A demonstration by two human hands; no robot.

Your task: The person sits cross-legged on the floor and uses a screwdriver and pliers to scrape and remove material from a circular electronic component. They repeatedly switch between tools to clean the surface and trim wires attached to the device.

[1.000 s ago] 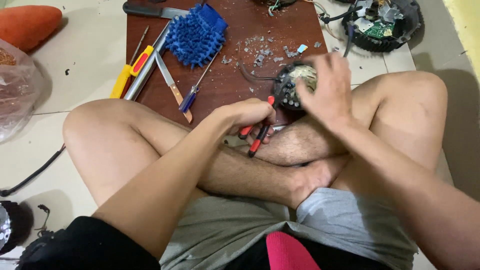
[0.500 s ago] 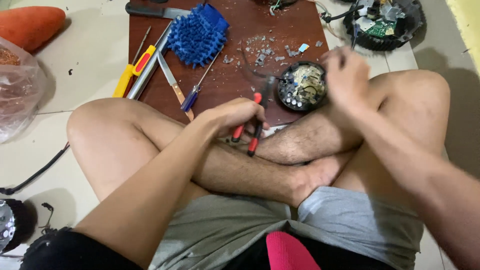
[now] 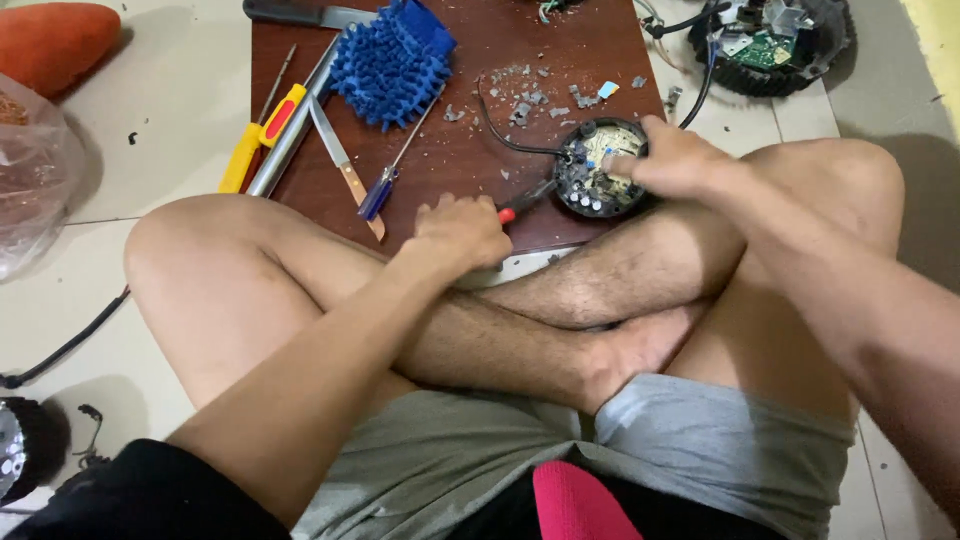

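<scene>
I sit cross-legged on the floor at a dark red board (image 3: 470,120). My left hand (image 3: 462,232) grips red-handled pliers (image 3: 520,203) whose tip reaches the rim of a round black electronic module (image 3: 592,180) with a circuit board inside. My right hand (image 3: 672,160) rests on the module's right edge, fingers pressing on it. A black wire (image 3: 500,135) leads from the module across the board.
On the board lie a blue microfibre pad (image 3: 392,60), a knife (image 3: 345,165), a blue-handled screwdriver (image 3: 385,185), a yellow-and-red tool (image 3: 260,135), grey debris (image 3: 525,95). Another round black device (image 3: 775,45) sits top right, an orange object (image 3: 55,40) and plastic bag (image 3: 30,160) to the left.
My right hand has come off the top of the module and now holds its right edge, baring the circuit board. My left hand turned the pliers so they point at the module.
</scene>
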